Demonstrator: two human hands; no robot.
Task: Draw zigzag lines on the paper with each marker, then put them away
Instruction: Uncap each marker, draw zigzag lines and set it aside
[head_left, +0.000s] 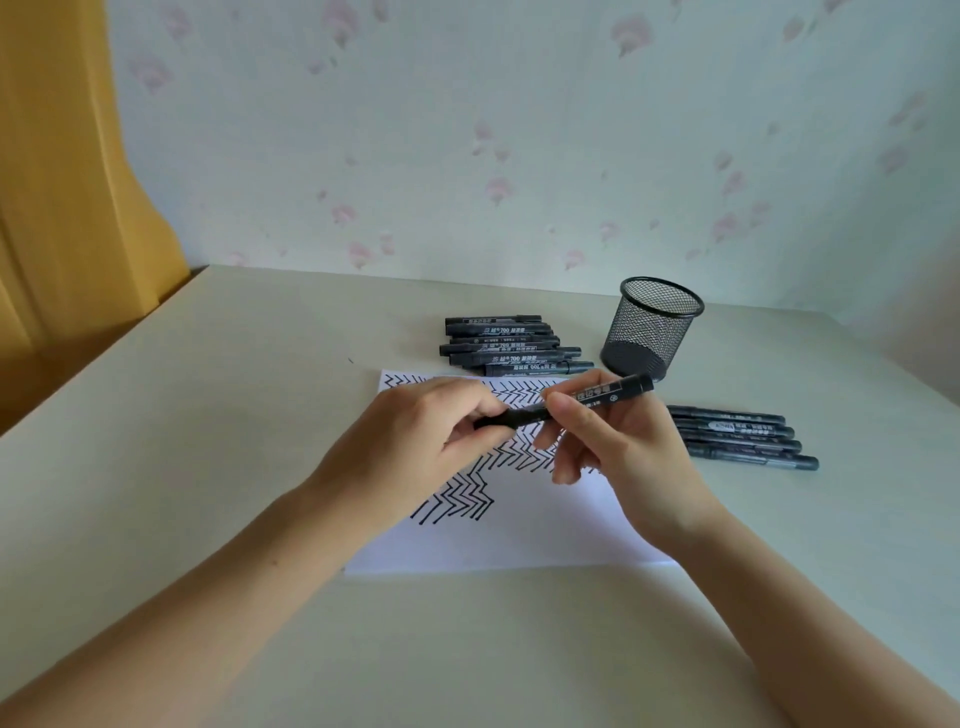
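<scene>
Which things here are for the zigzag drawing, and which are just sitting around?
For the job:
marker in both hands
left hand
right hand
paper with zigzags
markers behind the paper
markers on the right
mesh pen cup

Just there:
table
flowered wall
yellow curtain

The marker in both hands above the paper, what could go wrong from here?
1. The left hand grips the cap end while the right hand holds the marker body; a sudden pull could swing the tip across the paper or skin.
2. The two marker piles, behind the paper and to its right, look alike, so used and unused ones could get mixed.
</scene>
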